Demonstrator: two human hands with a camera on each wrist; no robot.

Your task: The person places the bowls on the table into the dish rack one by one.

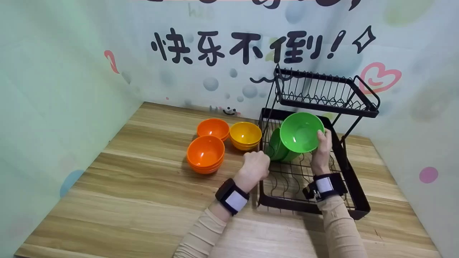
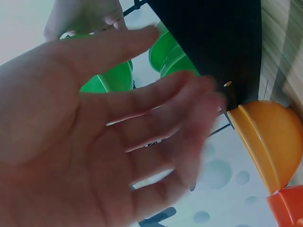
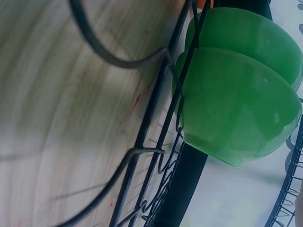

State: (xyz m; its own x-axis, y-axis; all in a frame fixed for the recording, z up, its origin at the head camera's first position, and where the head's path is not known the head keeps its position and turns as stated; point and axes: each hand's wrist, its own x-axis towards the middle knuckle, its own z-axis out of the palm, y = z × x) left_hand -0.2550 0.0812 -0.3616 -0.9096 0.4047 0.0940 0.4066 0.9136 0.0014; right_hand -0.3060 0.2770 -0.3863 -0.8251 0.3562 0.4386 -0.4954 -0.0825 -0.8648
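Note:
My right hand grips the rim of a green bowl with its thumb inside, above the lower tier of a black dish rack. Two more green bowls stand tilted on their sides between the rack's wires, partly behind the held one in the head view. My left hand hovers by the rack's left edge. Its fingers are loosely bent in the left wrist view, with nothing in them. In the right wrist view only a sliver of my right hand shows.
Left of the rack stand a stack of yellow bowls, a stack of orange bowls and a front orange stack. The rack's upper tier overhangs the back. Printed cloth walls enclose the wooden table.

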